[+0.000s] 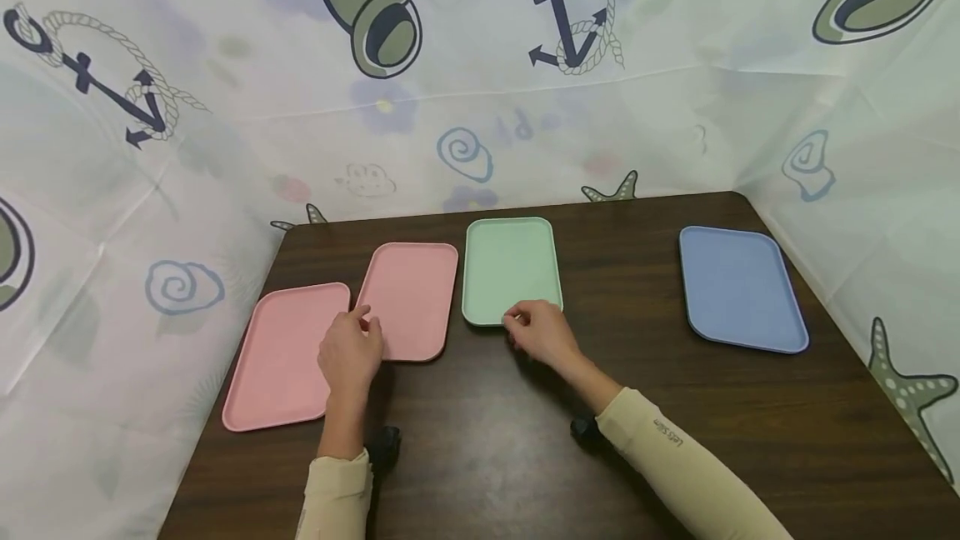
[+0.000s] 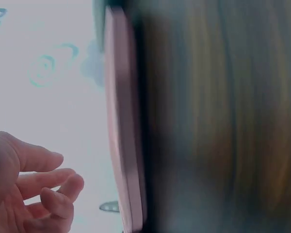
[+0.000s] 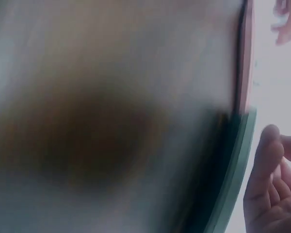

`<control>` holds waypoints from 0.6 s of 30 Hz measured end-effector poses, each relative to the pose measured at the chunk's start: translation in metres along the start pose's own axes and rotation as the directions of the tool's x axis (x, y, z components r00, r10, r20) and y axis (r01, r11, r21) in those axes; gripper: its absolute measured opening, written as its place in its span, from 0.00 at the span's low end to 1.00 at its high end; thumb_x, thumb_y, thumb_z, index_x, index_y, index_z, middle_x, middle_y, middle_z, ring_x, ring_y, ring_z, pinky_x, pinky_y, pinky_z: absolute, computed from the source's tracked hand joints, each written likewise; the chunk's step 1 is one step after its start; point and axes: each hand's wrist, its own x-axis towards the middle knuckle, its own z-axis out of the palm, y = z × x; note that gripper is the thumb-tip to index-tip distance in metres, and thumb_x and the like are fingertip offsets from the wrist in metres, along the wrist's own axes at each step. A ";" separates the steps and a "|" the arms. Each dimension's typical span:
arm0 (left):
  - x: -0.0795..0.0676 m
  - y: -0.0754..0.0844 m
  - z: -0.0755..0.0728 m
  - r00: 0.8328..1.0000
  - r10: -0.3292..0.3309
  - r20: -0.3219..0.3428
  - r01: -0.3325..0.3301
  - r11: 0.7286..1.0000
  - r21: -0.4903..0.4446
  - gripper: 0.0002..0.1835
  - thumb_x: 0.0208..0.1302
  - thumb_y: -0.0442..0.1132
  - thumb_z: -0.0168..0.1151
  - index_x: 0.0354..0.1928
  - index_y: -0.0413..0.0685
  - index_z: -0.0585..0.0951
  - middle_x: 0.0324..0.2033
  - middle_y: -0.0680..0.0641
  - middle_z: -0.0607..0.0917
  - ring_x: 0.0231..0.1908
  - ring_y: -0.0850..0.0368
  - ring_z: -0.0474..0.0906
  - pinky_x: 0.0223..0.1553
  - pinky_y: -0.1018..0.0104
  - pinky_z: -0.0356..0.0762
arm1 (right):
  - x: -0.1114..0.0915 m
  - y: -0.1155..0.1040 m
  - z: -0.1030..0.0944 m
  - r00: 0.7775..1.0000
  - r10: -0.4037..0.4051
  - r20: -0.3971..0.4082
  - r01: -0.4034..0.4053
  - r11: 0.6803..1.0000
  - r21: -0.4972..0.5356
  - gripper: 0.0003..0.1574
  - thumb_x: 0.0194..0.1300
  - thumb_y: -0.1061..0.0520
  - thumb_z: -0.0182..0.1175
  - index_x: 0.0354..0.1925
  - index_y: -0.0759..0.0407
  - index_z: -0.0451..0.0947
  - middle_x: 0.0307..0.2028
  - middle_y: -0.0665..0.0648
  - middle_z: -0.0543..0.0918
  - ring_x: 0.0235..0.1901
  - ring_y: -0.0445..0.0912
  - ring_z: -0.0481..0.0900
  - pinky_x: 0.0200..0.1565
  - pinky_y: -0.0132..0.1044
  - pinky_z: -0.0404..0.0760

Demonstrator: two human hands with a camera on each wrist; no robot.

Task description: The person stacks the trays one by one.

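From my distant place, I watch two hands hovering low over a row of trays on the brown table (image 1: 480, 448). The left hand (image 1: 351, 350) is above the gap where the outer pink tray (image 1: 281, 365) and the inner pink tray (image 1: 411, 294) lie side by side. Its fingers are loosely bent, the thumb is apart from them, and they have hold of nothing. The right hand (image 1: 543, 333) is at the near edge of the green tray (image 1: 512, 269), which lies just beside the inner pink one. Its thumb and index finger come close together (whether the tips touch, I cannot tell), but I see nothing between them. Both wrist views show the hands above the rims, not gripping them. The blue tray (image 1: 744, 290) lies at the right, well apart from the green.

I judge that the step in hand is the placing of the trays, at a pause between two grips. If a tray must be shifted, the next move probably calls for lowering the fingers to its rim and parting them enough to take it.
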 end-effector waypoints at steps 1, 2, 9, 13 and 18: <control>0.006 -0.005 -0.001 1.000 0.005 -0.005 -0.005 1.000 0.027 0.16 0.63 0.42 0.57 0.49 0.46 0.84 0.31 0.43 0.82 0.30 0.42 0.78 0.27 0.46 0.72 | -0.002 -0.005 0.008 0.998 0.000 0.055 -0.002 1.000 0.020 0.09 0.65 0.55 0.59 0.38 0.58 0.84 0.21 0.56 0.84 0.15 0.46 0.79 0.16 0.36 0.75; 0.012 -0.010 0.000 1.000 0.014 -0.004 -0.014 0.999 0.050 0.16 0.63 0.41 0.56 0.49 0.45 0.84 0.31 0.42 0.81 0.31 0.40 0.78 0.27 0.45 0.73 | -0.004 -0.010 0.016 0.994 0.006 0.106 -0.011 0.999 0.042 0.10 0.66 0.55 0.58 0.39 0.59 0.83 0.21 0.56 0.84 0.15 0.47 0.79 0.15 0.36 0.75; 0.040 -0.021 0.011 0.990 0.063 0.127 -0.086 0.978 0.188 0.15 0.65 0.40 0.50 0.41 0.38 0.83 0.33 0.35 0.77 0.31 0.32 0.77 0.27 0.41 0.72 | -0.013 -0.024 0.067 0.961 0.047 0.272 -0.080 0.990 0.112 0.23 0.66 0.56 0.59 0.55 0.67 0.76 0.21 0.53 0.83 0.17 0.44 0.81 0.17 0.34 0.77; 0.050 -0.021 0.015 0.981 0.036 0.190 -0.084 0.964 0.252 0.17 0.66 0.41 0.49 0.38 0.33 0.81 0.33 0.33 0.75 0.31 0.30 0.76 0.27 0.40 0.72 | -0.012 -0.024 0.082 0.957 0.071 0.280 -0.116 0.983 0.145 0.28 0.65 0.57 0.59 0.60 0.68 0.71 0.21 0.51 0.83 0.17 0.44 0.81 0.17 0.35 0.77; 0.057 -0.021 0.018 0.976 -0.005 0.220 -0.060 0.956 0.287 0.20 0.68 0.43 0.48 0.41 0.29 0.80 0.35 0.32 0.74 0.32 0.29 0.76 0.29 0.40 0.73 | -0.008 -0.027 0.090 0.955 0.096 0.282 -0.155 0.968 0.197 0.30 0.65 0.56 0.60 0.62 0.67 0.70 0.24 0.52 0.84 0.19 0.45 0.82 0.17 0.36 0.78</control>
